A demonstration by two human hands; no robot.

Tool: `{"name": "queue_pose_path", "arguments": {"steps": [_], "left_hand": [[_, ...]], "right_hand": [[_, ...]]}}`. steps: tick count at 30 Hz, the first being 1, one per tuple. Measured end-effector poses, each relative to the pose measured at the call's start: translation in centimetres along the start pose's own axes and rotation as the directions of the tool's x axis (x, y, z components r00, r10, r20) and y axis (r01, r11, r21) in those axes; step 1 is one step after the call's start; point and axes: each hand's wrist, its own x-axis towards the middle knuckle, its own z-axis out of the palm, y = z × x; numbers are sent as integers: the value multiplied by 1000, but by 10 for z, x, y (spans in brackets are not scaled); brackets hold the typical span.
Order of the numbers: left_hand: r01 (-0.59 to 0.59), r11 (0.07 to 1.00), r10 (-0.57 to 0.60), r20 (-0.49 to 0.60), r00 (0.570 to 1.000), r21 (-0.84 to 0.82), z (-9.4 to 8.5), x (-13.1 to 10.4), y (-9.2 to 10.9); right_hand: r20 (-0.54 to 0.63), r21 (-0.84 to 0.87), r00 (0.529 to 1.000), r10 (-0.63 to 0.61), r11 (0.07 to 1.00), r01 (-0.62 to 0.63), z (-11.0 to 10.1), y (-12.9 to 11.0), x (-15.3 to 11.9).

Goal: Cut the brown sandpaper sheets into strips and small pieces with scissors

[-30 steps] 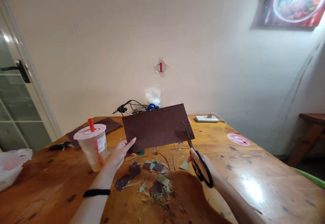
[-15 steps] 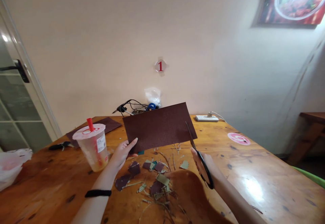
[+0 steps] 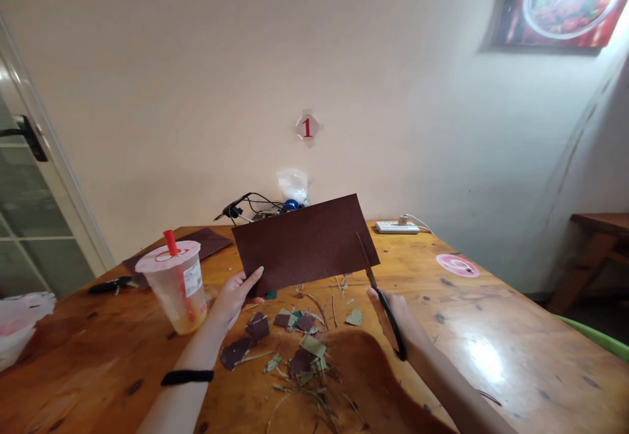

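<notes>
A dark maroon sheet of paper (image 3: 299, 245) is held up, tilted, above the table. My left hand (image 3: 239, 294) pinches its lower left corner, thumb on the near face. In my right hand (image 3: 393, 313) is a pair of black-handled scissors (image 3: 364, 257), its blade lying across the right end of the sheet near the lower edge. Whether the blades are fully closed I cannot make out. Below the sheet, paper scraps (image 3: 302, 355) in maroon and green lie among thin strips and stalks on the wooden table (image 3: 437, 368).
A plastic cup (image 3: 174, 286) with a red straw stands left, in front of another maroon sheet (image 3: 209, 242). A power strip (image 3: 397, 227) and cables (image 3: 240, 208) sit by the wall. At far left is a white plastic bag (image 3: 22, 326); a pink disc (image 3: 458, 265) lies right.
The whole view has shifted slightly, so things appear a little further left. Both hands keep hold of the sheet and scissors in nearly the same pose.
</notes>
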Motion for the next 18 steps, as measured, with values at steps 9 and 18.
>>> {"name": "queue_pose_path", "arguments": {"steps": [9,18], "left_hand": [[0,1000,0,-9,1000,-3,-1,2,-1],[16,1000,-16,-14,1000,-26,-3,4,-4]], "right_hand": [[21,58,1000,6,998,-8,4,4,3],[123,142,990,75,986,-93,7,14,4]]}}
